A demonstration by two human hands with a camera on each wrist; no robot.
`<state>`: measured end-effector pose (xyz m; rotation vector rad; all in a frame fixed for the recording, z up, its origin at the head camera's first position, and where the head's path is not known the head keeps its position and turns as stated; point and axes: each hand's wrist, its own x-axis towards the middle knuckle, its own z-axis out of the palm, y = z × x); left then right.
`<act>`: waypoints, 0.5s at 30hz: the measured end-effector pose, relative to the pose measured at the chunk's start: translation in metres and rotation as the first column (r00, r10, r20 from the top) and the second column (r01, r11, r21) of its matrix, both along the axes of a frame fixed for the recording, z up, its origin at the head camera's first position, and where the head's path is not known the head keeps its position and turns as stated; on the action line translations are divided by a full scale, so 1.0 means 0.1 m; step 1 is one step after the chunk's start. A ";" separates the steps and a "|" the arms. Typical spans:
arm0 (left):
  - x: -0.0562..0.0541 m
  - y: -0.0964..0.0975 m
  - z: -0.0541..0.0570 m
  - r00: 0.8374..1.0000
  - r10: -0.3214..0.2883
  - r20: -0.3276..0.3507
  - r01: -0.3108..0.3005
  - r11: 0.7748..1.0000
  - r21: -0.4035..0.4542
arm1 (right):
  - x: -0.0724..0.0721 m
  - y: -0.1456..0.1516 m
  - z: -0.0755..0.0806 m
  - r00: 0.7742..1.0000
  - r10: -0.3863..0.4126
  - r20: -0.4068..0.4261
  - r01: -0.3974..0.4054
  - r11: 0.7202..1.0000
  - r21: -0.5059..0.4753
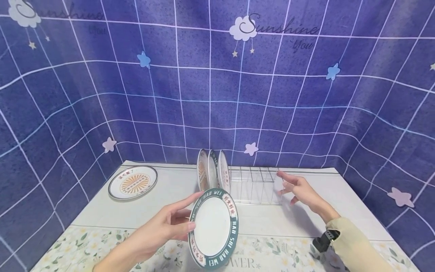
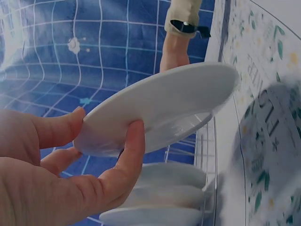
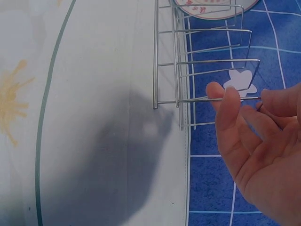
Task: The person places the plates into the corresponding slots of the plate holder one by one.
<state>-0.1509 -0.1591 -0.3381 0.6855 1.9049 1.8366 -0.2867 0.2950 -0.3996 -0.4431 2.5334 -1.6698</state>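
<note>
Plate (image 1: 211,226) is hanging above the table (image 1: 259,223), left hand (image 1: 166,223) pinching its rim; right hand (image 1: 302,192) is gripping the wire rack (image 3: 155,61) near the far edge. Racking seems underway; next move is probably calling for standing it beside three racked plates (image 1: 212,172).

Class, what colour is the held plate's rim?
The rim is mainly dark green with white lettering; best in the head view.

- Head view, lower left: loose plate (image 1: 133,183) flat on table (image 1: 175,181)
- Lower centre: three upright plates (image 1: 211,168) in left end of rack (image 1: 255,204)
- Bottom centre: held plate (image 1: 212,226), in front of those three; left hand (image 1: 166,224) at its left edge
- Lower right: right hand (image 1: 302,190) at rack's right end
- Backdrop (image 1: 217,113) behind rack
</note>
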 end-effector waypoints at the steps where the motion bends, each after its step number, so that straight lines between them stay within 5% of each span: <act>1: -0.01 0.03 0.00 1.000 0.004 -0.001 -0.004 1.000 0.002 | 0.00 0.00 0.00 1.000 0.003 -0.003 -0.003 1.000 -0.002; 15: -0.22 0.32 0.01 0.984 0.145 -0.102 -0.148 0.989 -0.019 | -0.01 0.01 0.00 1.000 0.002 -0.001 -0.002 1.000 -0.007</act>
